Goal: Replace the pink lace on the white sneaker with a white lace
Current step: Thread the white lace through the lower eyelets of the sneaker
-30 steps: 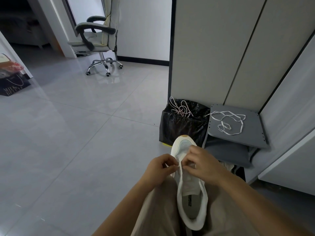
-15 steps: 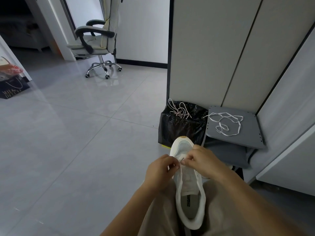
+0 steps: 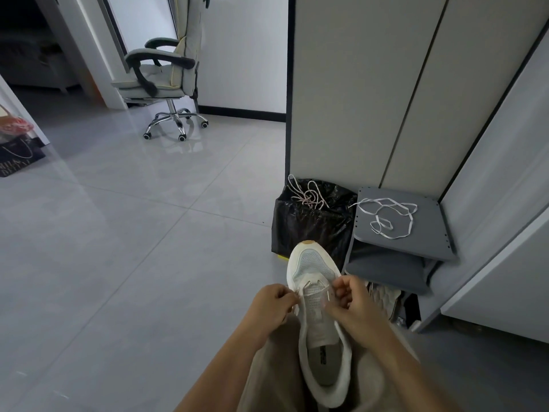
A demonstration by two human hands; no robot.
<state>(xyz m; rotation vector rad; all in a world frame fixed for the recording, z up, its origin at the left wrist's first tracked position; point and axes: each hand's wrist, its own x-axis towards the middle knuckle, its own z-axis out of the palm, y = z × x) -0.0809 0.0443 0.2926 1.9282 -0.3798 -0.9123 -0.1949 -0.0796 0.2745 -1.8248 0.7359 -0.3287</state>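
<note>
A white sneaker (image 3: 319, 331) lies on my lap, toe pointing away. My left hand (image 3: 274, 304) pinches a thin pale lace end (image 3: 297, 299) at the sneaker's left lower eyelets. My right hand (image 3: 352, 304) pinches the lace at the right eyelets; its colour is hard to tell. A short stretch of lace crosses the lowest eyelets near the toe. A loose pink lace (image 3: 309, 194) lies tangled on top of a black bin bag (image 3: 312, 227). A loose white lace (image 3: 389, 217) lies on a grey shelf board (image 3: 430, 242).
A tall white cabinet (image 3: 356, 84) stands behind the bag and shelf board. An office chair (image 3: 166, 81) on casters stands at the back left on the grey tiled floor (image 3: 118, 248). A dark shopping bag (image 3: 17, 156) sits at the far left.
My hands have parted from the middle of the sneaker to its left and right sides, drawing the lace out sideways. The lower eyelets now show between them.
</note>
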